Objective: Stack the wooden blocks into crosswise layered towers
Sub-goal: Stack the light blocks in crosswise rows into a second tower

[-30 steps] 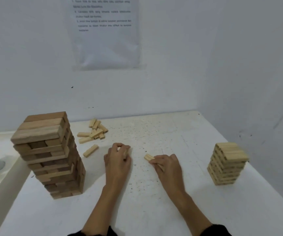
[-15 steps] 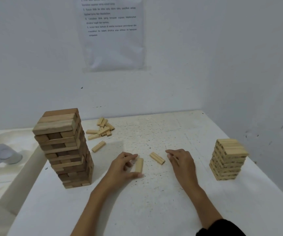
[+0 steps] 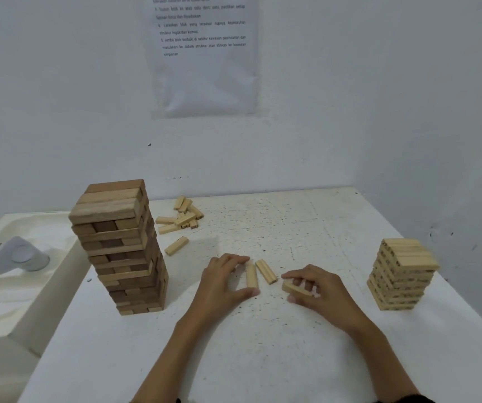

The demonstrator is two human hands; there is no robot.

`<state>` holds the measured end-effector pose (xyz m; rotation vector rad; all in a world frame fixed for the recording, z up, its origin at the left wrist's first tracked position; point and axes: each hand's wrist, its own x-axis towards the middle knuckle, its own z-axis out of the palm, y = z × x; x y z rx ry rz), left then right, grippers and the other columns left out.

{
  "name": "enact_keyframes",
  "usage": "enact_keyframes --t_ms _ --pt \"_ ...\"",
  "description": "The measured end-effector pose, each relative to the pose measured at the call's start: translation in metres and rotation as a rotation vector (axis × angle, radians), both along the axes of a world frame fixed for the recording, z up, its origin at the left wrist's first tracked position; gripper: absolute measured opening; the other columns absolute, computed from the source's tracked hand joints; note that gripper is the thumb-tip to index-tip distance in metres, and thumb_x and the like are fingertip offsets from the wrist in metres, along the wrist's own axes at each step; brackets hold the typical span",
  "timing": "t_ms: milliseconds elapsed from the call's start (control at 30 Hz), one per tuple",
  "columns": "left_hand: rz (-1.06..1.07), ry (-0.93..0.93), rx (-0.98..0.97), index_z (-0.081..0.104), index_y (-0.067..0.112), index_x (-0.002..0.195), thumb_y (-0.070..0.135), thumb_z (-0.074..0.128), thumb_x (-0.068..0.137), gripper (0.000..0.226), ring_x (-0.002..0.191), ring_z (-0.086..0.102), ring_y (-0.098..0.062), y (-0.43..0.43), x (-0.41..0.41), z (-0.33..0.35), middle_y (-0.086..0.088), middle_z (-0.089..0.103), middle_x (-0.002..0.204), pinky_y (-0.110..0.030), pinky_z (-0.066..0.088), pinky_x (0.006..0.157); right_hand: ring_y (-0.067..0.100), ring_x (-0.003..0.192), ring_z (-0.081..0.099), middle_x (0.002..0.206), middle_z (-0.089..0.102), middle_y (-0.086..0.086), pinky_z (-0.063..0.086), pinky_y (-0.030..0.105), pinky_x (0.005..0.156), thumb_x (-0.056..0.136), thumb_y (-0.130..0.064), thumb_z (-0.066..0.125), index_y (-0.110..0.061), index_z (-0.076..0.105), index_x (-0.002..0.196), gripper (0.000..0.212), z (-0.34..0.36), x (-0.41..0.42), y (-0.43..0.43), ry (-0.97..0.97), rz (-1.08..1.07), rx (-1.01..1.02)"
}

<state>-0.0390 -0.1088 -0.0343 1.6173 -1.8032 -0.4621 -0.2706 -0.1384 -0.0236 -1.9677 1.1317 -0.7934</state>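
Observation:
Three small pale blocks lie at the middle of the white table [image 3: 263,359]. My left hand [image 3: 222,283] pinches the left block [image 3: 251,275] between fingertips and thumb. A second block [image 3: 266,271] lies free just right of it, slanted. My right hand [image 3: 321,292] grips a third block [image 3: 295,289] under curled fingers. A tall tower of larger brown blocks [image 3: 123,245] stands at the left. A shorter tower of small pale blocks [image 3: 402,274] stands at the right.
A pile of loose small blocks [image 3: 181,218] lies near the back wall, with one stray block [image 3: 176,245] in front of it. A white tray [image 3: 16,286] with a grey object [image 3: 19,255] sits left of the table. A printed sheet [image 3: 205,53] hangs on the wall.
My right hand has taken hold of a third block near the two middle ones. My left hand keeps its pinch on the left block. The camera has turned leftward.

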Motion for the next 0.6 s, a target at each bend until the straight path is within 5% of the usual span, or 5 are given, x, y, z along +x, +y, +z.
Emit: enact_keyframes --t_ms 67,200,467,600 --pt "-0.004 0.003 -0.005 0.051 0.034 0.129 0.051 0.075 0.070 0.065 0.107 0.042 -0.004 -0.004 -0.004 0.001 0.019 0.050 0.120 -0.029 0.035 0.092 0.003 0.066 0.051 0.081 0.062 -0.006 0.039 0.010 0.062 0.074 -0.010 0.077 -0.029 0.070 0.097 0.030 -0.003 0.005 -0.005 -0.079 -0.114 -0.056" --pt "-0.019 0.026 -0.020 0.053 0.034 0.126 0.048 0.076 0.071 0.061 0.106 0.044 -0.004 -0.009 -0.012 0.004 0.020 0.052 0.117 -0.026 0.032 0.088 0.002 0.059 0.048 0.079 0.059 -0.011 0.037 0.009 0.057 0.079 -0.022 0.074 -0.025 0.067 0.100 0.023 -0.003 0.025 -0.019 -0.029 -0.369 -0.112" --pt "0.012 0.030 -0.010 0.048 0.033 0.132 0.048 0.077 0.069 0.071 0.107 0.041 -0.002 -0.007 -0.017 0.005 0.020 0.050 0.116 -0.023 0.028 0.087 0.003 0.062 0.047 0.078 0.056 -0.003 0.035 0.015 0.054 0.082 -0.035 0.069 -0.019 0.067 0.101 0.026 -0.007 0.031 -0.025 0.073 -0.528 -0.216" --pt "0.011 0.068 -0.014 0.051 0.029 0.129 0.041 0.079 0.071 0.066 0.104 0.045 -0.005 -0.009 -0.021 0.005 0.017 0.053 0.113 -0.026 0.036 0.090 -0.004 0.063 0.049 0.079 0.061 -0.010 0.032 0.008 0.054 0.090 -0.027 0.060 -0.024 0.069 0.104 0.017 -0.004 0.026 -0.020 0.148 -0.395 -0.192"
